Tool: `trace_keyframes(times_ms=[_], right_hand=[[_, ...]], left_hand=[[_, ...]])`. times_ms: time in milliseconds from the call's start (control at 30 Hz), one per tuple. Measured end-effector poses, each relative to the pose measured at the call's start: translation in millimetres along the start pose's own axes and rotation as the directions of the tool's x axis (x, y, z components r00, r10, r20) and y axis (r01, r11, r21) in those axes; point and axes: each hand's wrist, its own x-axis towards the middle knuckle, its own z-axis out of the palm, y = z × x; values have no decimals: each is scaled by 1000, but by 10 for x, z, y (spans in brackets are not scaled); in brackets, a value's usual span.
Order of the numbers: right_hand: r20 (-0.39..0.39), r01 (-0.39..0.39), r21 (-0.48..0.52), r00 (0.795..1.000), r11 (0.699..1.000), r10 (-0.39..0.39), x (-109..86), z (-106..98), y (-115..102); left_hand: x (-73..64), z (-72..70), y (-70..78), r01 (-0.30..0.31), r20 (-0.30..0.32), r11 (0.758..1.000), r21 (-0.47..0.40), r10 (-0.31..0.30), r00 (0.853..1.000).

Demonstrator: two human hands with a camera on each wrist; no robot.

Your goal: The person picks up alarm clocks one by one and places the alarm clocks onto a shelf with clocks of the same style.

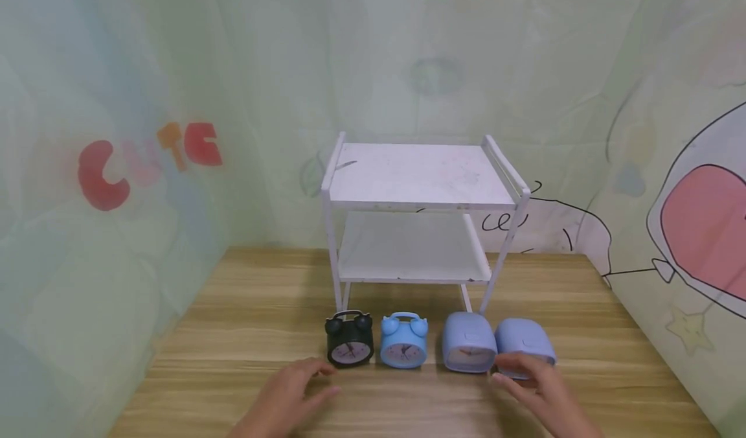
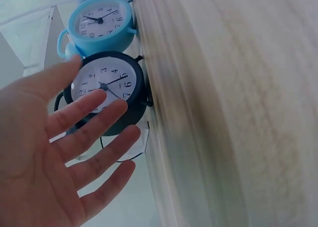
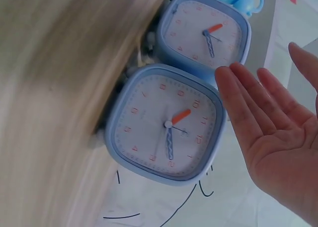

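Note:
Four kinds of place in one row hold alarm clocks: a black twin-bell alarm clock, a light blue twin-bell alarm clock, and two squarish periwinkle alarm clocks, the inner one and the outer one. My left hand is nearest the black clock, in front and to its left; in the left wrist view its fingers are spread and hold nothing. My right hand is before the outer periwinkle clock, partly covering it. Its fingers look extended in the right wrist view, with no clock gripped; whether they touch one I cannot tell.
Behind the clocks stands a white two-tier shelf, its lower board above the wooden table. A printed curtain hangs around the back and both sides of the table.

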Motion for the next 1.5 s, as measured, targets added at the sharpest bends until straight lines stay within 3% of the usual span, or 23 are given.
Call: trace_keyframes(times_ms=[167,300,500,633,833,1100,1233,1367,1500], right_hand=[[-120,-6,-17,993,1000,4,98,-49,-66],[-196,-38,-81,980,996,22,171,-124,-113],[-245,-47,-106,969,993,19,256,-213,-150],[-278,-12,-94,960,995,-15,350,-260,-149],[-314,21,-48,949,999,-36,564,-351,-192],[-319,65,130,947,989,-20,924,-450,-290],[-357,106,328,934,939,19,1114,-438,-345],[-408,198,497,913,845,27,1274,-379,-385],[-421,270,607,907,747,14,1403,-321,-422]], left_hand=[[-5,-21,-4,50,-110,999,8,-49,993],[-1,-9,-12,87,-211,996,-6,-86,974],[49,-5,-11,120,-286,989,-86,-140,948],[99,-11,-19,115,-298,980,-164,-160,941],[189,15,-44,60,-294,944,-325,-161,942],[263,78,-88,0,-317,924,-382,-131,939],[278,114,-108,-2,-307,912,-410,-136,942],[291,142,-127,-9,-304,903,-430,-135,943],[294,152,-135,-10,-290,892,-452,-136,947]])
